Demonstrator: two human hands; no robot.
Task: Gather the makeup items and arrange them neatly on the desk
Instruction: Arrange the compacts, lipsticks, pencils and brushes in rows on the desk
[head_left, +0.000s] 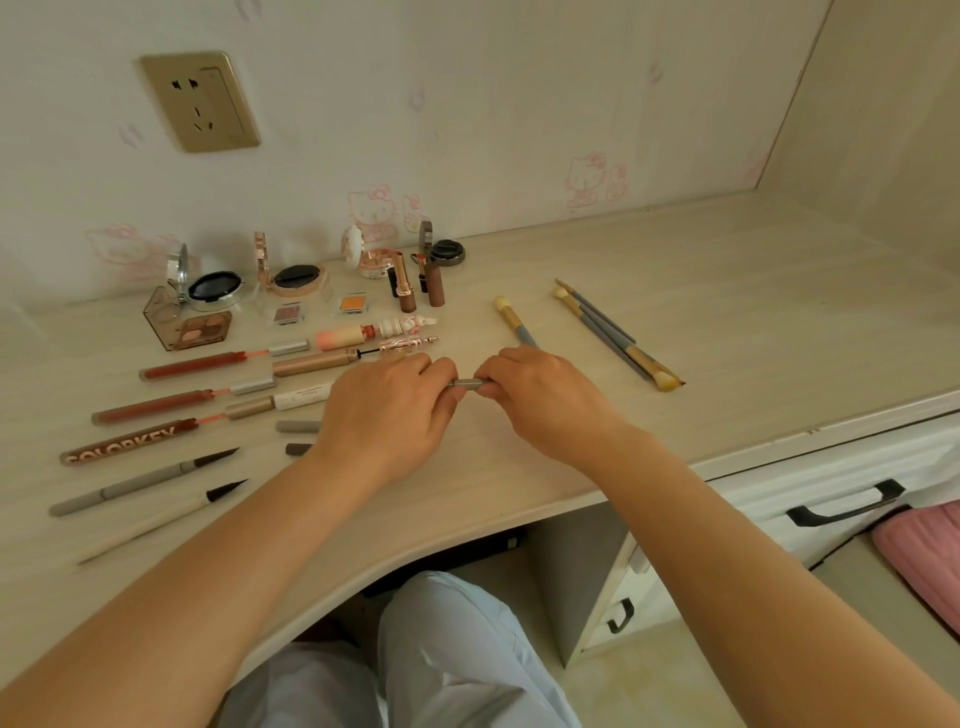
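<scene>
Slim grey metallic pencil-like stick (466, 383) pinched between left hand (387, 410) and right hand (540, 397), both grips closed on it, just above pale wooden table (727, 312).

so the desk (675, 291) is pale cream woodgrain, wallpaper (467, 104) behind the hands is white with faint pink cartoon cats. left of the left hand (384, 410): reddish-brown lip gloss tubes (192, 364) with silver caps. right of the right hand (540, 400): grey-handled brushes (613, 332) with cream tips. gold socket (200, 101) up top.
</scene>
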